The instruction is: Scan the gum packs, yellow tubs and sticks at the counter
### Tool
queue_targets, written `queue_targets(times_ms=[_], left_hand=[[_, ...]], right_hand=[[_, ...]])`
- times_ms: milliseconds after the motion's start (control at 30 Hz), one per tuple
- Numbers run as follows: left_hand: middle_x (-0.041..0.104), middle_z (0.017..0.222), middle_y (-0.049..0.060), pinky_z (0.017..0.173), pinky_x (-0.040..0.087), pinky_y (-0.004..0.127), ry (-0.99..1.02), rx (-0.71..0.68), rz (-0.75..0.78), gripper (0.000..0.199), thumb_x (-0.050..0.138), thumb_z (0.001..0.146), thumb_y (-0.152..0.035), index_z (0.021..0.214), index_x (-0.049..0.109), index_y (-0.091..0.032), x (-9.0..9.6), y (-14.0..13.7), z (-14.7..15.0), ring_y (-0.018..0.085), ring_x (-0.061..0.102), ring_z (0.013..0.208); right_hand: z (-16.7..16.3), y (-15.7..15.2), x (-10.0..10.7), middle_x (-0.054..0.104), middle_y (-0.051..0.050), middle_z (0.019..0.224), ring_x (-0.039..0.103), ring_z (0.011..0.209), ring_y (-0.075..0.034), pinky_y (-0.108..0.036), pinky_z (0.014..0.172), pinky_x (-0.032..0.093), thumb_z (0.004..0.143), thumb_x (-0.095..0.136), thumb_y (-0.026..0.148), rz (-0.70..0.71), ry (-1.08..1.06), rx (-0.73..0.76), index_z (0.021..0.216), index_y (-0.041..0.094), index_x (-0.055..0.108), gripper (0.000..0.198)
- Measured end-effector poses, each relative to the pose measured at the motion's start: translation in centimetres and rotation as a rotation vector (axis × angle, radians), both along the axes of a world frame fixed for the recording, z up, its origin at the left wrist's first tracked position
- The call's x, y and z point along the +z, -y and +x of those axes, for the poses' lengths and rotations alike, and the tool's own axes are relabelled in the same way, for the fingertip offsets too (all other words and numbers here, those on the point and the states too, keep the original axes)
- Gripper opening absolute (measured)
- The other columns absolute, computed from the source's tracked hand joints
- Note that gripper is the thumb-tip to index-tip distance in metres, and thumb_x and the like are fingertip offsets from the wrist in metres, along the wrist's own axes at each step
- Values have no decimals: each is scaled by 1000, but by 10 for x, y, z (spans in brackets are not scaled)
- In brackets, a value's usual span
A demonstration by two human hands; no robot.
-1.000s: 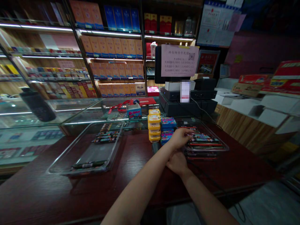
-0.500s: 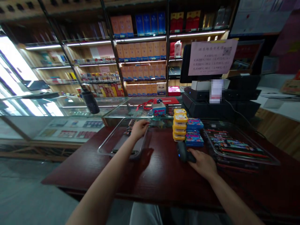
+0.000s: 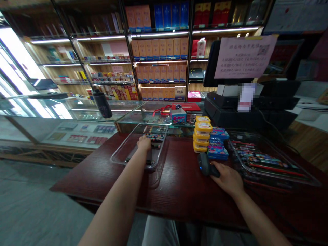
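Observation:
My left hand [image 3: 144,142] reaches into the clear plastic tray [image 3: 118,154] on the left. Its fingers are curled at the left ends of several dark, patterned pens or pencils [image 3: 156,137]; whatever they grip is hidden. Another dark pen or pencil lies along the tray's near edge. My right hand [image 3: 228,177] is closed round the handle of a black barcode scanner [image 3: 205,165], held low over the table with a blue light showing. Just beyond the scanner stand a stack of yellow-lidded tubs [image 3: 202,136] and a stack of blue packets [image 3: 217,150].
A second clear tray [image 3: 314,179] of pens or pencils sits at the right of the dark red table [image 3: 176,191]. Behind stand a glass counter [image 3: 129,118], a small blue box [image 3: 178,116] and a monitor with a pink paper [image 3: 244,56]. A dark bottle [image 3: 102,104] is at left.
My left hand has moved left and nearer, from the tray's right rim to the ends of the pens or pencils. The scanner stays in my right hand. The view has shifted slightly.

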State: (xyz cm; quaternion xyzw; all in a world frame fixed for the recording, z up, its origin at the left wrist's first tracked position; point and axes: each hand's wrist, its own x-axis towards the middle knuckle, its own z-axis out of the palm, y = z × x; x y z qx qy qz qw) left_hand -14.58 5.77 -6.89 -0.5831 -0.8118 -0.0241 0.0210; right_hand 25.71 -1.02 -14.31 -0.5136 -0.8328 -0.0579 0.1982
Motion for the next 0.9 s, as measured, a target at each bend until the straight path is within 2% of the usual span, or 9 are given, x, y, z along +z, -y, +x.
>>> queue_targets(times_ms=[133, 233, 333, 433, 500, 600, 667, 767, 900], left_hand=[[56, 121, 16, 91, 40, 48, 4, 14, -20, 29, 50, 82, -17, 108, 61, -18, 6, 4, 2, 32, 51, 114], [58, 118, 17, 86, 43, 45, 20, 46, 27, 34, 46, 86, -26, 118, 53, -18, 15, 7, 8, 31, 56, 107], [56, 117, 16, 85, 44, 38, 75, -23, 303, 35, 42, 89, -27, 122, 48, -18, 32, 11, 24, 27, 57, 106], [58, 110, 12, 87, 43, 33, 238, -210, 616, 27, 43, 88, -23, 111, 55, -18, 49, 17, 53, 23, 55, 105], [61, 99, 9, 80, 46, 30, 458, -343, 675, 21, 44, 87, -25, 102, 58, -17, 54, 23, 77, 20, 58, 95], [62, 74, 3, 55, 44, 22, 910, -459, 460, 22, 45, 87, -32, 95, 57, -15, 41, 34, 110, 12, 57, 61], [61, 67, 1, 44, 37, 18, 1209, -435, 244, 26, 47, 86, -37, 96, 54, -15, 19, 41, 126, 9, 52, 47], [64, 68, 3, 40, 35, 15, 1514, -374, 40, 32, 62, 78, -40, 91, 52, -13, -17, 49, 139, 6, 51, 44], [65, 70, 4, 42, 41, 14, 1730, -330, -47, 36, 74, 70, -33, 91, 55, -11, -47, 52, 142, 5, 54, 47]], right_hand=[[-1, 1, 3, 68, -6, 105, 65, 91, -22, -32, 73, 47, 85, 51, 33, -1, -4, -5, 118, 21, 53, 35], [-2, 2, 3, 68, -5, 104, 65, 89, -22, -32, 72, 47, 84, 52, 34, -7, -14, -8, 117, 22, 54, 35], [-2, 1, 3, 68, -5, 102, 65, 88, -22, -32, 71, 46, 84, 52, 33, -17, -20, -10, 117, 22, 54, 35], [-2, 1, 3, 68, -6, 102, 64, 89, -22, -32, 72, 46, 84, 51, 33, -15, -29, -7, 118, 21, 54, 36], [-2, 0, 3, 68, -6, 102, 64, 89, -22, -32, 74, 46, 84, 51, 33, -22, -35, -6, 117, 21, 55, 36], [-3, 1, 5, 67, -7, 105, 64, 92, -23, -33, 75, 46, 83, 51, 32, -45, -30, -2, 118, 20, 54, 38], [-3, 1, 6, 67, -8, 106, 63, 93, -23, -33, 75, 46, 83, 51, 32, -55, -27, -11, 119, 20, 54, 38], [-4, 2, 7, 67, -7, 105, 63, 95, -23, -32, 76, 46, 82, 52, 32, -69, -28, -20, 119, 21, 54, 39], [-4, 3, 8, 67, -8, 106, 63, 97, -23, -32, 78, 46, 82, 53, 31, -75, -41, -31, 120, 20, 54, 40]])
